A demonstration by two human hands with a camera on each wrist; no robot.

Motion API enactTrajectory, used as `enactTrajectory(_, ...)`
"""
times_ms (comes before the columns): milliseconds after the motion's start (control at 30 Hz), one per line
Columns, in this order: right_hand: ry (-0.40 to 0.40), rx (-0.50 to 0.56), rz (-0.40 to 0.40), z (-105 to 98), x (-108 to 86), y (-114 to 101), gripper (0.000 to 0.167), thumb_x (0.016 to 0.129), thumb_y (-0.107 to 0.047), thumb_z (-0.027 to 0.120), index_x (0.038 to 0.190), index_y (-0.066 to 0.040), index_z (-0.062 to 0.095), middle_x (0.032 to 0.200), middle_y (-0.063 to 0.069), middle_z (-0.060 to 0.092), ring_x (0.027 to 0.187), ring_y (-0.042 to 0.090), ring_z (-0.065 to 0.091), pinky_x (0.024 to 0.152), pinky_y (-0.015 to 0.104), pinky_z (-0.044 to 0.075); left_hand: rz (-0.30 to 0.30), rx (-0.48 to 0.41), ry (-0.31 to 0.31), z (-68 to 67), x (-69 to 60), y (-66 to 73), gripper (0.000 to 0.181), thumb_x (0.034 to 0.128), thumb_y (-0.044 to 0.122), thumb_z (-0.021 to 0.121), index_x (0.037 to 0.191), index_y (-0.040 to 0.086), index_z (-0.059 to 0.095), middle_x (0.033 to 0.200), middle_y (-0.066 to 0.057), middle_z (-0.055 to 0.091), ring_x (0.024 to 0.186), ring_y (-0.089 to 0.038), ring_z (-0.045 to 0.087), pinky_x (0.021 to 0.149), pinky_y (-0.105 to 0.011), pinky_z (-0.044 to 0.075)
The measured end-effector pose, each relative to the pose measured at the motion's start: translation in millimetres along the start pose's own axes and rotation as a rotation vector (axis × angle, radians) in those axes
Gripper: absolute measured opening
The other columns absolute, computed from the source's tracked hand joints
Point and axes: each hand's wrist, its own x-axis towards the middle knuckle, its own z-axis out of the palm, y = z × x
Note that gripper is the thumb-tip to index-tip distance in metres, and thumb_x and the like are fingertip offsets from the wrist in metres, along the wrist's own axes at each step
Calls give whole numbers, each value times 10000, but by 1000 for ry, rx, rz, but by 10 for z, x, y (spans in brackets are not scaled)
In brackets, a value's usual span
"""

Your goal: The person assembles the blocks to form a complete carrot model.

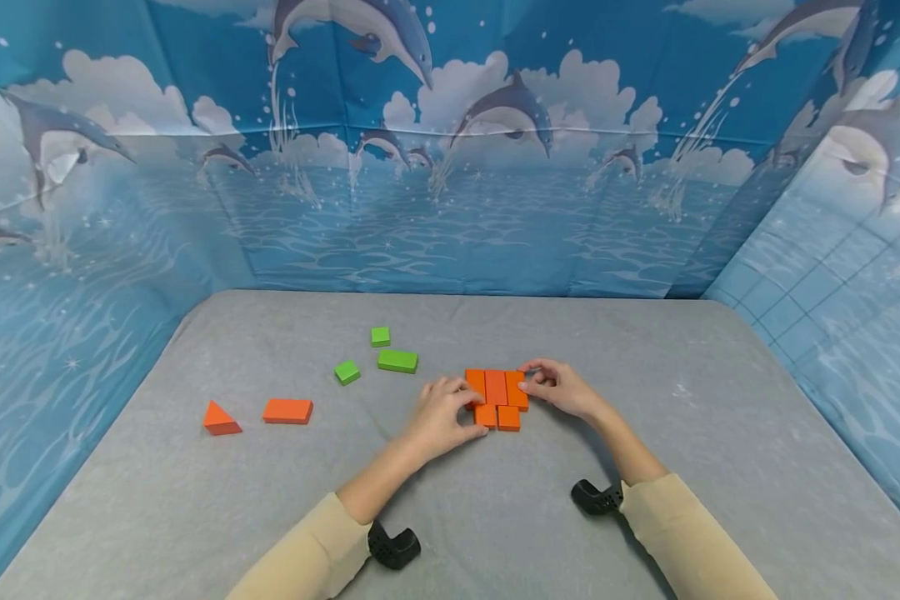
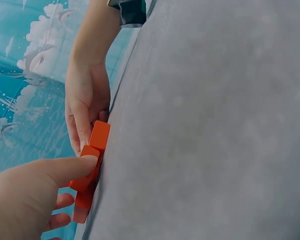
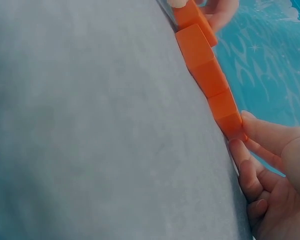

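In the head view, orange blocks lie close together on the grey table, right of its middle. Three upright oblong blocks [image 1: 496, 387] form the far row; two small square blocks [image 1: 508, 418] sit nearer. My left hand [image 1: 441, 417] pinches the left small block [image 1: 484, 416], thumb at its near side and index finger at its far side. On the right, my right hand [image 1: 562, 388] has thumb and index finger on the rightmost oblong block [image 1: 517, 390]. The right wrist view shows the right thumb [image 3: 270, 134] against that block's side.
Left of the left hand lie an orange triangular block [image 1: 221, 419] and an orange oblong block [image 1: 287, 411]. Farther back are a green oblong block [image 1: 397, 361] and two small green blocks [image 1: 347, 372]. A dolphin-print curtain [image 1: 450, 217] hangs behind the table [image 1: 645, 333].
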Motion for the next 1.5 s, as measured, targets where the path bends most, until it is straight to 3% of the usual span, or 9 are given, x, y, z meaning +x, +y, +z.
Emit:
enactTrajectory(500, -9, 4, 7, -3, 1, 4, 325, 891, -183, 604, 1150, 8, 555, 786, 76, 567, 556, 106, 411, 517, 230, 358, 33, 117, 41, 64, -26, 28, 349, 748, 369, 741, 1042, 194, 673, 981, 37, 538, 847, -132, 446, 799, -328, 337)
enactTrajectory(1100, -4, -1, 2, -3, 6, -5, 309, 893, -174, 600, 1142, 5, 559, 779, 71, 568, 546, 104, 405, 510, 230, 354, 42, 87, 82, 94, -28, 2, 349, 743, 376, 743, 1030, 191, 673, 1009, 28, 544, 879, -143, 462, 810, -339, 345)
enactTrajectory(1300, -5, -6, 7, -2, 13, 12, 321, 891, -186, 605, 1147, 2, 559, 787, 83, 565, 552, 107, 405, 514, 232, 352, 49, -77, 108, 0, -45, -56, 364, 718, 340, 772, 1015, 157, 672, 1007, 4, 549, 891, -155, 467, 822, -378, 346)
enactTrajectory(1500, -10, 7, 2, -3, -27, -102, 299, 896, -106, 585, 1146, 53, 547, 802, 172, 570, 551, 105, 396, 518, 227, 344, -13, -280, 120, -320, -119, -262, 397, 723, 266, 777, 1068, 106, 663, 1067, -25, 573, 1000, -211, 478, 879, -458, 336)
